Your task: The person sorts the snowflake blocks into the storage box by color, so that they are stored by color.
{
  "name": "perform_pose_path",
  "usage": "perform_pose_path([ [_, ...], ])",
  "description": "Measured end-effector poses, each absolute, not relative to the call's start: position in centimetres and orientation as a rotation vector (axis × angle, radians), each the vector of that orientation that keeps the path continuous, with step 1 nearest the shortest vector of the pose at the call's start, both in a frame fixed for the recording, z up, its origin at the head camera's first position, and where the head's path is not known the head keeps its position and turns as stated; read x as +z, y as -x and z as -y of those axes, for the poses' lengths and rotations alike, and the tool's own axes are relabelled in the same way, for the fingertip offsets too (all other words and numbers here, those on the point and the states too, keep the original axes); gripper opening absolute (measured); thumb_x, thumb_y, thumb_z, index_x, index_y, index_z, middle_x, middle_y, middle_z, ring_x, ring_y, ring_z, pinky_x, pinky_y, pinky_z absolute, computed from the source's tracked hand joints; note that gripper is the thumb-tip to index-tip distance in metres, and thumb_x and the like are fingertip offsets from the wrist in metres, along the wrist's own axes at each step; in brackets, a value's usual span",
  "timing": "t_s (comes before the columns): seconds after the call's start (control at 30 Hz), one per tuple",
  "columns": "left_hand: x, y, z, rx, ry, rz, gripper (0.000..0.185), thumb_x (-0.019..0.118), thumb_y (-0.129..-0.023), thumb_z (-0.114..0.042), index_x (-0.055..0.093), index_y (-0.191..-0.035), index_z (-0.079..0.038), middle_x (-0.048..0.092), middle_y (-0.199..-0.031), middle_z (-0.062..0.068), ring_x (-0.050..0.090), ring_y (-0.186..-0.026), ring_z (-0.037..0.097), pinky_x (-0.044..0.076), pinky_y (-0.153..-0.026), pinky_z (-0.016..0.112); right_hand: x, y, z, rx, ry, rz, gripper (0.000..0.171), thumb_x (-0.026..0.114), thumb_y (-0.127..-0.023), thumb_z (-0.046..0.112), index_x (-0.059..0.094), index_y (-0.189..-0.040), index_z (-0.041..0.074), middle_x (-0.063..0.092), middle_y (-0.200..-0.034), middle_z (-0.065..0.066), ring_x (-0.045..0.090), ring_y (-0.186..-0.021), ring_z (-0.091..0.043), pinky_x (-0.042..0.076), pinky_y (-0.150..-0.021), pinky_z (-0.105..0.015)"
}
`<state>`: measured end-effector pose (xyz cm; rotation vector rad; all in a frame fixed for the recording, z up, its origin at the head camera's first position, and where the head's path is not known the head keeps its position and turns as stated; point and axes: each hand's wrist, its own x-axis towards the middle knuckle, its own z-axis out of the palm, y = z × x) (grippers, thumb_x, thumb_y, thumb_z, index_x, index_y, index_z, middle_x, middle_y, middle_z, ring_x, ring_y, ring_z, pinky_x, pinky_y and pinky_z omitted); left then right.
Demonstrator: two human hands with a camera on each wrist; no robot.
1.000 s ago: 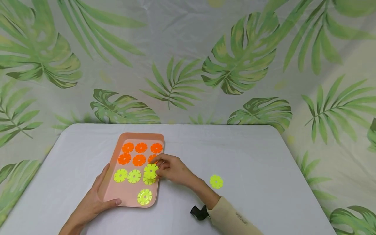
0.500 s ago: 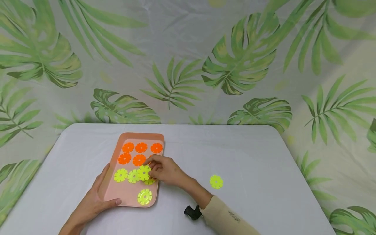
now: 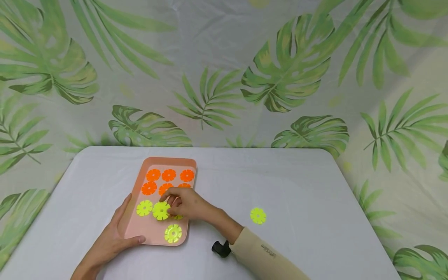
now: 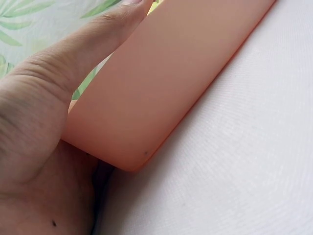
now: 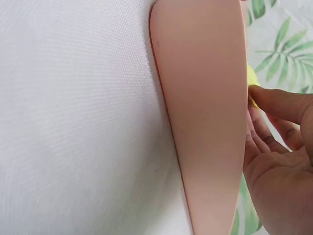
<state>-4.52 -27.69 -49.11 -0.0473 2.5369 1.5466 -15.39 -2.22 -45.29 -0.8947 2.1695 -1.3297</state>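
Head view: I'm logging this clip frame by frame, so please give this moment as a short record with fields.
surface: white table
tray: pink tray on the table's left part
left hand: grips the tray's near left corner, thumb on its near rim
right hand: over the tray, pinches a yellow-green disc
orange discs: in the tray's far rows, partly hidden by the hand
other yellow-green discs: one at the row's left, one near the front edge
off tray: loose yellow-green disc on the table
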Motion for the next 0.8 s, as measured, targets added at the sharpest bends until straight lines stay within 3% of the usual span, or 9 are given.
perform_pose_path([
  [0.37, -49.2, 4.6, 27.8, 1.501, 0.036, -2.563, 0.128, 0.089, -0.080, -0.018, -0.002, -0.165, -0.048, 0.014, -0.172, 0.019, 0.029, -0.139, 0.034, 0.030, -0.106, 0.053, -45.2, 14.6, 4.2, -1.112, 0.865, -2.188, 0.028, 0.077, -0.091, -0.001, 0.072, -0.114, 0.015, 0.062, -0.090, 0.003, 0.059, -0.069, -0.003, 0.051, -0.064, -0.014],
  [0.53, -49.2, 4.4, 27.8, 1.469, 0.026, -2.602, 0.127, 0.090, -0.080, -0.020, -0.001, -0.165, -0.047, 0.018, -0.171, 0.016, 0.032, -0.132, 0.015, 0.031, -0.098, 0.025, -45.3, 14.5, 4.5, -1.061, 0.869, -2.185, 0.028, 0.076, -0.091, -0.001, 0.074, -0.114, 0.014, 0.062, -0.088, 0.004, 0.057, -0.067, -0.003, 0.051, -0.060, -0.014],
  [0.6, -49.2, 4.4, 27.9, 1.468, 0.024, -2.606, 0.127, 0.090, -0.081, -0.020, -0.001, -0.165, -0.047, 0.018, -0.171, 0.016, 0.032, -0.131, 0.009, 0.030, -0.096, 0.021, -45.4, 14.5, 4.6, -1.037, 0.884, -2.193, 0.028, 0.077, -0.091, -0.001, 0.074, -0.114, 0.015, 0.061, -0.087, 0.005, 0.056, -0.067, -0.002, 0.050, -0.060, -0.014],
  [0.8, -49.2, 4.4, 27.8, 1.481, 0.032, -2.588, 0.127, 0.089, -0.080, -0.019, -0.001, -0.165, -0.048, 0.016, -0.172, 0.017, 0.031, -0.135, 0.023, 0.031, -0.103, 0.040, -45.6, 14.3, 4.9, -0.979, 0.922, -2.238, 0.027, 0.079, -0.090, 0.000, 0.076, -0.113, 0.015, 0.062, -0.084, 0.007, 0.054, -0.069, -0.001, 0.049, -0.061, -0.013],
])
